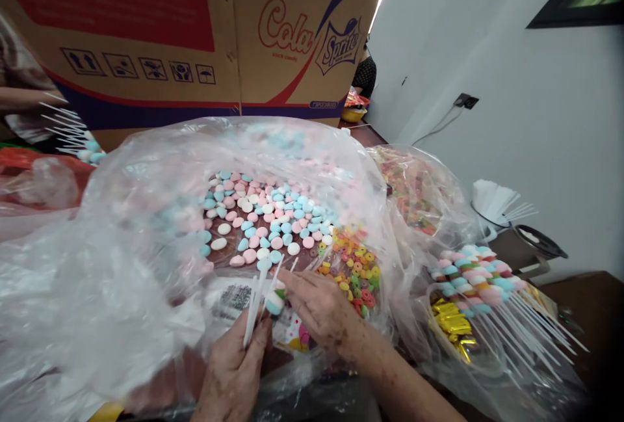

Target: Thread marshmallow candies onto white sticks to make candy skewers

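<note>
My left hand is closed round several thin white sticks that point up and away. Beside them, a blue-and-white candy with a green edge is threaded on one stick. My right hand is at that stick's upper part, fingers bent and pressed together; what they pinch is hidden. Just beyond my hands lie loose pink, blue and white button-shaped candies in a large clear plastic bag. Small yellow, green and red ring candies lie right of them.
A large cardboard box stands behind the bag. To the right are finished candy skewers, gold ties, a bag of colourful candies and a bundle of white sticks. Another person's arm shows at far left.
</note>
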`<move>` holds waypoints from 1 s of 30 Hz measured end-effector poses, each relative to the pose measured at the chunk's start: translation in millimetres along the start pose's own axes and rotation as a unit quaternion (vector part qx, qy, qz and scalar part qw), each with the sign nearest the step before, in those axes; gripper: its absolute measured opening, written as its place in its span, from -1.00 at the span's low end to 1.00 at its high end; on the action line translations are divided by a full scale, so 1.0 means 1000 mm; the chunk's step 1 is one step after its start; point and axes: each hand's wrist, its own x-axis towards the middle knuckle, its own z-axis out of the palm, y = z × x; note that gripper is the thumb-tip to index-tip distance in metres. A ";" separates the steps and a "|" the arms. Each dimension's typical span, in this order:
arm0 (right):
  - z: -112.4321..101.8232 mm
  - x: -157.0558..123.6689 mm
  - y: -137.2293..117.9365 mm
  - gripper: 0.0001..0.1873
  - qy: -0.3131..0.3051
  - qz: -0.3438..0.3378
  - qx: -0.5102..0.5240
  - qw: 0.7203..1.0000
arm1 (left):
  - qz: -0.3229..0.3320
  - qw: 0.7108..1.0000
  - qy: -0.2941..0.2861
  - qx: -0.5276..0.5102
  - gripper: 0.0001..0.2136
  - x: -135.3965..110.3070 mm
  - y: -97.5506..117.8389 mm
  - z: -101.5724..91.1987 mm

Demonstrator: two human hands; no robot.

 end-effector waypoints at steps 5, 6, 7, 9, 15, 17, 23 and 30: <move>-0.038 0.003 0.025 -0.61 -0.009 0.145 -0.023 0.989 | -0.021 0.997 0.026 -0.063 -0.71 0.000 -0.005 0.005; -0.045 0.005 0.034 -0.63 -0.001 0.194 -0.051 0.980 | -0.026 0.997 0.027 -0.070 -0.70 0.000 -0.006 0.005; -0.051 0.007 0.042 -0.66 -0.009 0.232 -0.082 0.969 | -0.029 0.996 0.029 -0.074 -0.70 0.001 -0.007 0.006; -0.059 0.013 0.055 -0.73 -0.064 0.269 -0.133 0.952 | -0.033 0.996 0.034 -0.080 -0.69 0.001 -0.008 0.006; -0.043 0.031 0.062 -0.77 -0.231 0.264 -0.230 0.908 | -0.055 0.993 0.029 -0.104 -0.66 -0.001 0.003 0.006; -0.036 0.033 0.061 -0.77 -0.262 0.262 -0.254 0.893 | -0.059 0.992 0.025 -0.105 -0.67 -0.001 0.006 0.005; -0.033 0.031 0.064 -0.76 -0.274 0.251 -0.257 0.892 | -0.046 0.996 0.014 -0.077 -0.71 -0.001 0.002 0.003; -0.027 0.027 0.060 -0.77 -0.149 0.213 -0.252 0.932 | -0.039 0.996 0.024 -0.075 -0.69 -0.002 0.008 0.003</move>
